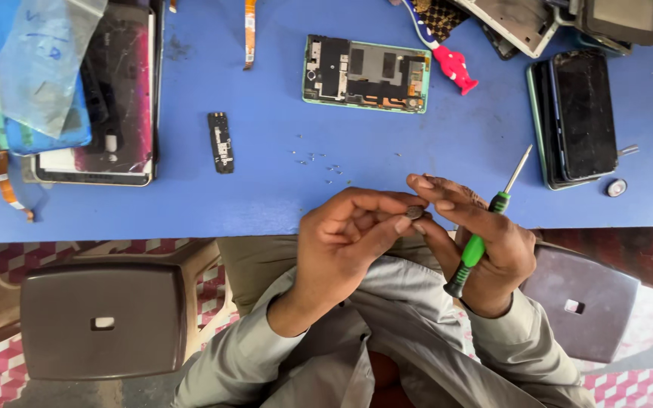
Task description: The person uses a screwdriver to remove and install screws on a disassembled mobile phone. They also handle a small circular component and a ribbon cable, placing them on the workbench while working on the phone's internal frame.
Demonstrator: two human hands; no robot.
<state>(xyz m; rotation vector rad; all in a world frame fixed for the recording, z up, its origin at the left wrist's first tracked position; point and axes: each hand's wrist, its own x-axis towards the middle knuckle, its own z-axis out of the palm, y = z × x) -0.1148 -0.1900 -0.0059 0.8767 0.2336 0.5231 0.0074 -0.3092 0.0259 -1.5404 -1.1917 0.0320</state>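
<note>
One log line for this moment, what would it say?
left hand: pinching small dark part | right hand: touching part, holding green screwdriver | opened phone: on blue table

A single head-worn camera looks almost straight down from above the person, close over the near edge of a blue table (266, 189). The far side of the table runs off the top; the stools (103, 317) below seem somewhat farther away.

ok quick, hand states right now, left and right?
Left hand: fingertips pinched on a small dark round part.
Right hand: gripping a green-handled screwdriver, fingertips also touching the part.
</note>
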